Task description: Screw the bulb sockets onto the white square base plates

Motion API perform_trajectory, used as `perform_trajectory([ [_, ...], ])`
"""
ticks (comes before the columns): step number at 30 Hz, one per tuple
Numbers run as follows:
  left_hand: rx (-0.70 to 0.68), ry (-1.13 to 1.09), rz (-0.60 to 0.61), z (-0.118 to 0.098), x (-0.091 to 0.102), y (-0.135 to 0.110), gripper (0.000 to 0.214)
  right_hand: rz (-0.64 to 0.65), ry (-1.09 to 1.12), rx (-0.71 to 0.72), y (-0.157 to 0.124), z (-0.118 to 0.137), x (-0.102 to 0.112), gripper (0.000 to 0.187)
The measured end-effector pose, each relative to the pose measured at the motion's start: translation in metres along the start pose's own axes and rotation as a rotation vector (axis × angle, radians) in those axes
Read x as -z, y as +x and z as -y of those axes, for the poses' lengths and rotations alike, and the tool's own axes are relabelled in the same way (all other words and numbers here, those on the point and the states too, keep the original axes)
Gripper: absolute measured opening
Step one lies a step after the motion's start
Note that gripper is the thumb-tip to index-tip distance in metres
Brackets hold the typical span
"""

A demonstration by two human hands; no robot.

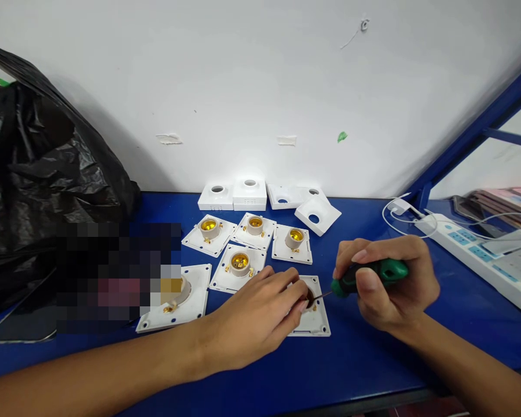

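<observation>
My right hand [399,289] is closed around the handle of a screwdriver [384,271], green and black. The thin shaft points left, and its tip reaches a lamp holder base [316,324], a white square plate with a round socket. My left hand [260,318] curls its fingers over the socket of that plate and grips it, hiding much of it. Beyond my left fingers sits another lamp holder base [240,264] with a brass-coloured interior. By my left forearm lies one more lamp holder base [191,313], partly covered by a blurred patch.
Further lamp holder bases [293,243] lie behind on the blue table [364,226]. White square covers [249,197] with round holes line the wall. A black plastic bag [47,168] stands left, near a phone [24,330]. A power strip [481,249] with white cables lies right.
</observation>
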State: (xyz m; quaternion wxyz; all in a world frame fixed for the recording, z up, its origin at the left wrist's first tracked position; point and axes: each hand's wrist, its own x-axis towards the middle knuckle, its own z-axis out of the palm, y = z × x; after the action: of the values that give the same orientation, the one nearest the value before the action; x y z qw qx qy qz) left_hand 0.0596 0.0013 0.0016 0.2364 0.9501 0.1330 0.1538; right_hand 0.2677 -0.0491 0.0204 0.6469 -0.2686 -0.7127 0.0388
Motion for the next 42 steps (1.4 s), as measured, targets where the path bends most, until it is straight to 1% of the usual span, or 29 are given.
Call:
perform_trajectory([
  [6, 0.002, 0.011, -0.005, -0.001, 0.0, 0.0, 0.019, 0.078, -0.002, -0.041, 0.004, 0.004, 0.001, 0.016],
  [11, -0.01, 0.016, -0.018, 0.0, 0.0, 0.0, 0.018, 0.093, 0.013, -0.058, 0.005, 0.006, 0.002, 0.02],
  [15, -0.011, 0.022, -0.016, 0.0, -0.001, 0.0, 0.018, 0.106, -0.017, -0.029, 0.006, 0.007, 0.002, 0.019],
  [19, -0.017, 0.042, -0.018, -0.001, 0.0, 0.0, 0.017, 0.09, -0.074, -0.004, 0.007, 0.008, 0.002, 0.019],
  [28, -0.029, 0.044, -0.025, 0.0, -0.001, 0.0, 0.019, 0.14, -0.086, -0.041, 0.011, 0.011, 0.004, 0.019],
  [31, -0.04, 0.05, -0.034, 0.001, -0.001, 0.001, 0.017, 0.164, -0.092, -0.03, 0.013, 0.012, 0.004, 0.018],
  [37, -0.039, 0.049, -0.039, 0.001, -0.001, 0.001, 0.019, 0.161, -0.14, 0.033, 0.016, 0.013, 0.003, 0.015],
  [42, -0.026, 0.054, -0.017, 0.0, 0.0, 0.001, 0.023, 0.178, -0.175, 0.025, 0.017, 0.015, 0.005, 0.014],
])
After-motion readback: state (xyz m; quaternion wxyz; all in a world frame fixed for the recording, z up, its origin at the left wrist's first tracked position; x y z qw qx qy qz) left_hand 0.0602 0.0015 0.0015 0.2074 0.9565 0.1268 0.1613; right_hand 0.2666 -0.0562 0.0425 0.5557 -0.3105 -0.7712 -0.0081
